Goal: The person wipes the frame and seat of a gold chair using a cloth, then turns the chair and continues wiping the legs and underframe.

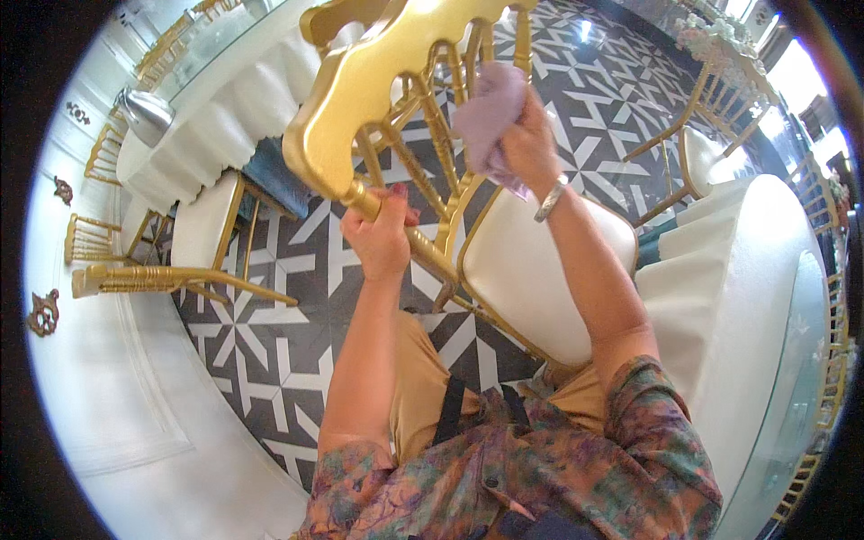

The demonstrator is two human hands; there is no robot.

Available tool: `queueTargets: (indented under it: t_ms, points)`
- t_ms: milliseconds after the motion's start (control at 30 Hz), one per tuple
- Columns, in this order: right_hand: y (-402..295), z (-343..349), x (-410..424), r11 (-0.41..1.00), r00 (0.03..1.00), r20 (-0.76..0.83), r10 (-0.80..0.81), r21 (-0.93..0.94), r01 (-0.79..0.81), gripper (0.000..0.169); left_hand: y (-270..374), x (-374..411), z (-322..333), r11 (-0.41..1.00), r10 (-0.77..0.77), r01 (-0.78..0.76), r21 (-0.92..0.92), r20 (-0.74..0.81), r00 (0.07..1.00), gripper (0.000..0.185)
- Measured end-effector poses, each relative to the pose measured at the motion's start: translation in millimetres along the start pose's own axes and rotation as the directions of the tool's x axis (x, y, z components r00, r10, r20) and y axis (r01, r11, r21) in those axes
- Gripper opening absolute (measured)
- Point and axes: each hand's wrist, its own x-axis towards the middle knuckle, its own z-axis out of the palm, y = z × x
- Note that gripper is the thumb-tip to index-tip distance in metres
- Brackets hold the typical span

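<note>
A gold chair with a spindled back and a white padded seat stands tilted in front of me. My left hand is wrapped around a turned side post of its back, just below the scalloped top rail. In my right hand is a bunched lilac cloth, held up by the spindles at the far side of the chair back. Whether the cloth touches a spindle I cannot tell. A silver-coloured bracelet circles my right wrist.
At the left, a white-clothed table carries a metal pitcher. Another gold chair stands beside it, near the white wall. To my right is a white-clothed table with a glass top. A further chair stands beyond on the patterned floor.
</note>
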Motion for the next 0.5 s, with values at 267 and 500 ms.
queueTargets:
  t_ms: [267, 500]
  points:
    - [68.9, 69.9, 32.8, 0.812, 0.993, -0.073, -0.093, -0.583, 0.033, 0.033, -1.2, -0.5, 4.6, 1.0, 0.003, -0.003, 0.003, 0.069, 0.998, 0.021]
    - [170.9, 24.0, -31.9, 0.969, 0.987, 0.033, 0.159, -0.197, -0.149, 0.018, 0.3, 0.5, -0.1, 0.999, 0.015, -0.013, -0.038, 0.057, 0.998, 0.021]
